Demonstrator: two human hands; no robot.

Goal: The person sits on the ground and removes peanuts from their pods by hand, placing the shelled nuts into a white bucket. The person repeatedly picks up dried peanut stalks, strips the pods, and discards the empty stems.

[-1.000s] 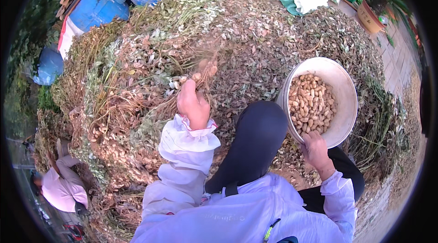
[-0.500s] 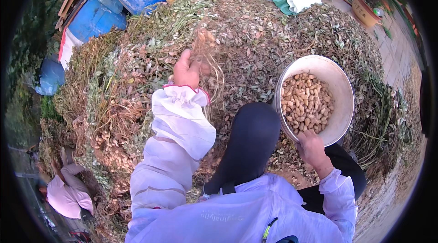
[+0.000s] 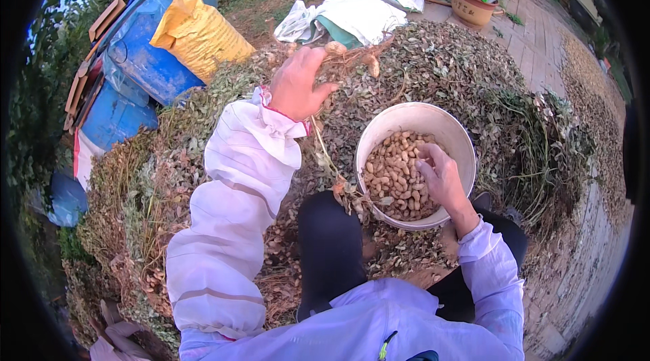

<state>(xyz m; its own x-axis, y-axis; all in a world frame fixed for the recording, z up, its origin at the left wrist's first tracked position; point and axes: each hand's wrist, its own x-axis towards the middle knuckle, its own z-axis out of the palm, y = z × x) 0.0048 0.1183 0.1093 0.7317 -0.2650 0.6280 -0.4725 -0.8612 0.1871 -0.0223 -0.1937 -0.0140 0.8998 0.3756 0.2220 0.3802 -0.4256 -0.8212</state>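
My left hand [image 3: 301, 87] is raised over the heap and closed round a dried peanut plant. Its roots, with a few peanut pods [image 3: 371, 64] on them, stick out beyond my fingers. A pale stem [image 3: 325, 147] hangs below the hand, with withered leaves near my knee. A whitish bucket [image 3: 462, 137] stands by my legs, partly filled with unshelled peanuts [image 3: 399, 181]. Inside its rim, my right hand [image 3: 441, 178] reaches over the peanuts, fingers bent and a little apart, with nothing visible in them.
A heap of dried peanut plants [image 3: 169, 192] surrounds me. Beyond it lie white sacks [image 3: 362, 19], a yellow sack [image 3: 200, 36] and blue barrels [image 3: 125, 114]. A potted plant [image 3: 472, 10] stands at the far right beside paving [image 3: 542, 56]. Another person's clothing [image 3: 122, 341] shows at lower left.
The view has tilted up and shifted. My left hand has moved farther out with the peanut plant. My right hand has left the bucket's rim and moved in over the peanuts.
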